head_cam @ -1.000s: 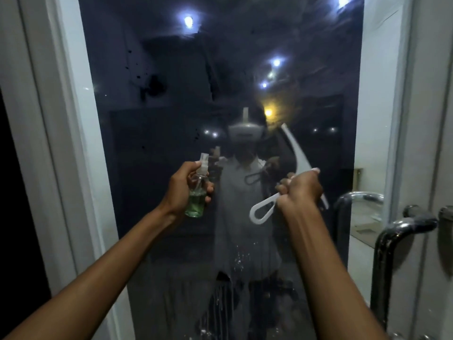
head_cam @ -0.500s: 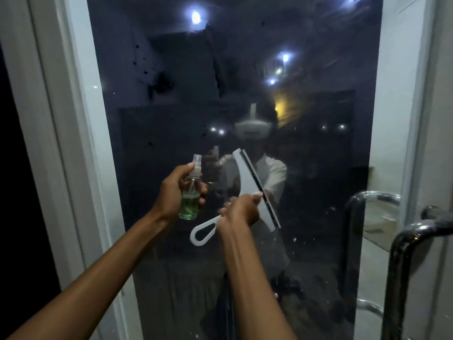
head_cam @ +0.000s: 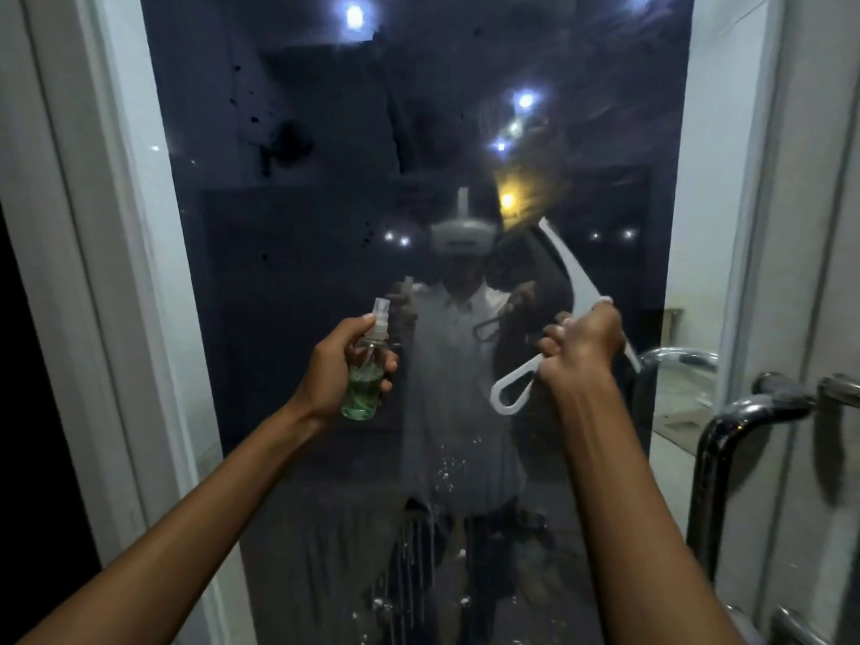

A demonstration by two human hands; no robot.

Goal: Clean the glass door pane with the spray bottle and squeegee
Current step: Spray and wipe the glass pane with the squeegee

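Glass pane (head_cam: 325, 216): I see it straight ahead, dark and reflective, with black specks at upper left and wet droplets and streaks in its lower middle.
Squeegee (head_cam: 570, 290): white, raised in front of the pane right of centre, blade tilted up to the left, looped handle end hanging below my fist; I cannot tell whether the blade touches the glass.
Right hand (head_cam: 581, 344): fingers curled tight round the squeegee handle.
Spray bottle (head_cam: 365, 374): small, clear, green liquid in its lower part, upright, nozzle toward the pane, left of the squeegee and apart from it.
Left hand (head_cam: 332, 370): wrapped round the bottle, forefinger up by the spray head.
Door frame (head_cam: 107, 272): pale, along the pane's left edge.
Pull handles (head_cam: 712, 439): curved metal bars at far right.
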